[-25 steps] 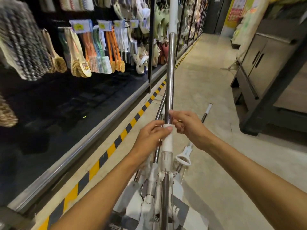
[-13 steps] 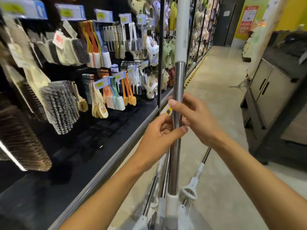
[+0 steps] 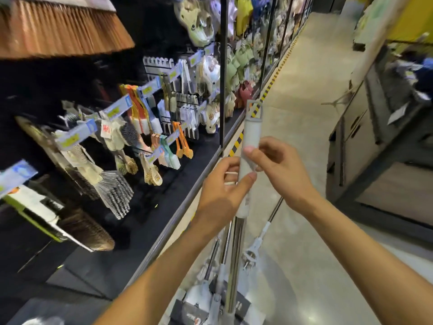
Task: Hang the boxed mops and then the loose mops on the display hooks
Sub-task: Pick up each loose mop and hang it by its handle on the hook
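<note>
I hold a loose mop [image 3: 248, 146] upright in front of me by its pale grey handle grip, which ends in a hanging loop at the top. My left hand [image 3: 221, 191] wraps the grip from the left and my right hand [image 3: 277, 165] pinches it from the right, a little higher. Below the grip runs the steel pole [image 3: 235, 266]. More mops [image 3: 218, 273] with white fittings and dark packaging lie on the floor beneath my arms. Display hooks [image 3: 150, 87] with price tags stick out of the dark shelf wall on the left.
Brushes and scrubbers [image 3: 117, 188] hang on the left wall, and a large broom head [image 3: 58, 26] sits at the top left. A yellow-black striped line [image 3: 269, 87] marks the shelf base. A dark metal rack [image 3: 375, 141] stands on the right of the concrete aisle.
Both hands have slid up the mop, from the white collar along the steel pole to the grey grip. The view has tilted up toward the hanging shelf wall.
</note>
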